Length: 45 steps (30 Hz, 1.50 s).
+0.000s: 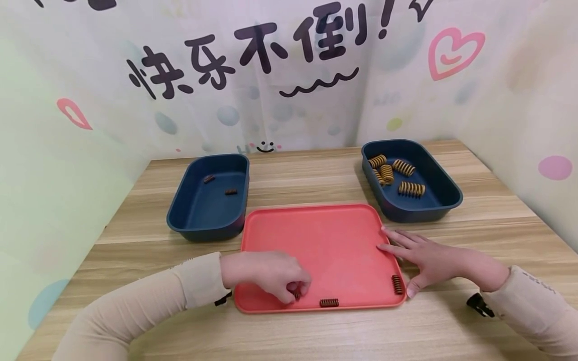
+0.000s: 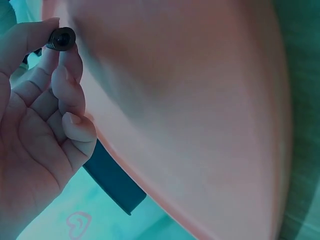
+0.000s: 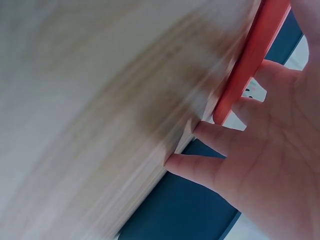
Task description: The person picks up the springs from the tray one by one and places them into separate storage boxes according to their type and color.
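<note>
Over the near left part of the red tray (image 1: 334, 250), my left hand (image 1: 277, 276) pinches a small dark spring (image 2: 62, 39) between thumb and fingertips; the left wrist view shows its round end. My right hand (image 1: 435, 258) rests at the tray's right edge with fingers spread, fingertips touching the rim. Two more small dark springs lie on the tray: one spring (image 1: 329, 303) along the near edge, another spring (image 1: 397, 284) by the right edge, close to my right thumb.
Behind the tray on the left stands a blue bin (image 1: 207, 205) with two small dark springs (image 1: 231, 191). A second blue bin (image 1: 433, 195) at the back right holds several larger yellow springs (image 1: 411, 189). A printed cloth (image 1: 293, 120) hangs behind the wooden table (image 1: 302, 175).
</note>
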Motion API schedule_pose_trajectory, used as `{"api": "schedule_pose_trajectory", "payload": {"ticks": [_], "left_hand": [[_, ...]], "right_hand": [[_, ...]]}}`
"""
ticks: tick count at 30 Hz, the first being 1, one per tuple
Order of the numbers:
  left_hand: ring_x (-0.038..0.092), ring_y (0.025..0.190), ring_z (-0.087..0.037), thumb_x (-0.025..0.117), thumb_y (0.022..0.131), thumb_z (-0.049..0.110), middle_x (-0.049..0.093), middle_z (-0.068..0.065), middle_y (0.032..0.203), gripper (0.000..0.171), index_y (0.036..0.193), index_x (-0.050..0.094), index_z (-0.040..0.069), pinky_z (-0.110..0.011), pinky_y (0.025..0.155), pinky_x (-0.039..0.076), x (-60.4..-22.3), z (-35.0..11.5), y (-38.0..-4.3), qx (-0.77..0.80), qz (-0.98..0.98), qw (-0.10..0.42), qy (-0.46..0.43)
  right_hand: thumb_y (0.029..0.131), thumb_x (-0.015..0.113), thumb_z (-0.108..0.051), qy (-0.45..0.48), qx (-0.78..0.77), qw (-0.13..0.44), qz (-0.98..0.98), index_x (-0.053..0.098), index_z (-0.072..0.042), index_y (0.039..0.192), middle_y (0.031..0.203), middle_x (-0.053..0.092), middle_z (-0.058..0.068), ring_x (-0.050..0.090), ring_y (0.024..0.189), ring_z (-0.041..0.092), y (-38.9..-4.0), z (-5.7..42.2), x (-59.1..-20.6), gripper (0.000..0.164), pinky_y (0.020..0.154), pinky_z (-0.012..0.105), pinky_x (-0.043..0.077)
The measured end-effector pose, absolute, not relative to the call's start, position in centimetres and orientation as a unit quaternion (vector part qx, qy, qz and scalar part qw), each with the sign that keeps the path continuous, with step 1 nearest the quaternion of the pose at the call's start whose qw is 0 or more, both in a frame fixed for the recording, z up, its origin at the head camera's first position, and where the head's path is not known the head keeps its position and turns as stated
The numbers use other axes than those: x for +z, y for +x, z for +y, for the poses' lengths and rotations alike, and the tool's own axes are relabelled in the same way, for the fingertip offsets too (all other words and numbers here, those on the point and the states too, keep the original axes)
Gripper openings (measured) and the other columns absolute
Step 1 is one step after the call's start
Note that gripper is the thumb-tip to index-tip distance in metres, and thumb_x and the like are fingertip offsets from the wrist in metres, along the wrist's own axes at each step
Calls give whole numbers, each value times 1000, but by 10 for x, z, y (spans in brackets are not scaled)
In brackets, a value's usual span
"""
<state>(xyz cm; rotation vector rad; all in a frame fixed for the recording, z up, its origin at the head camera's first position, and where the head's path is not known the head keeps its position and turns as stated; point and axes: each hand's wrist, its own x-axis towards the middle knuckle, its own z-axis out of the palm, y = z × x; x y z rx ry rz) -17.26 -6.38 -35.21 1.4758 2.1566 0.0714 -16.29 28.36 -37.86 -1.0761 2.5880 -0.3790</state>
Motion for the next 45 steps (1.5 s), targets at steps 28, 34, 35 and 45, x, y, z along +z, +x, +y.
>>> {"api": "schedule_pose_trajectory", "payload": {"ticks": [28, 34, 35, 45], "left_hand": [[44, 64, -2, 65, 81, 14, 49, 9, 71, 11, 87, 57, 19, -16, 59, 36, -334, -71, -191, 91, 804, 236, 538], [46, 66, -3, 65, 82, 16, 51, 9, 74, 11, 90, 58, 19, -17, 61, 39, -327, -75, -197, 103, 812, 223, 530], [47, 66, -3, 66, 82, 16, 52, 10, 74, 12, 90, 58, 18, -17, 61, 40, -325, -76, -198, 105, 813, 220, 529], [48, 66, -4, 62, 84, 14, 54, 10, 78, 10, 94, 60, 16, -20, 63, 42, -309, -87, -214, 110, 828, 179, 520]], "right_hand": [[66, 67, -60, -375, -143, 158, 902, 30, -15, 143, 150, 11, 19, 17, 128, 46, -163, 284, -378, 96, 94, 67, 23], [66, 68, -60, -371, -142, 162, 903, 30, -16, 144, 150, 11, 19, 17, 129, 46, -162, 284, -378, 97, 94, 67, 23], [66, 68, -59, -370, -142, 162, 904, 30, -16, 144, 150, 11, 19, 17, 129, 46, -162, 284, -378, 97, 94, 67, 23], [66, 68, -60, -369, -139, 160, 905, 30, -15, 143, 149, 12, 20, 17, 129, 46, -162, 283, -377, 97, 94, 67, 23]]}}
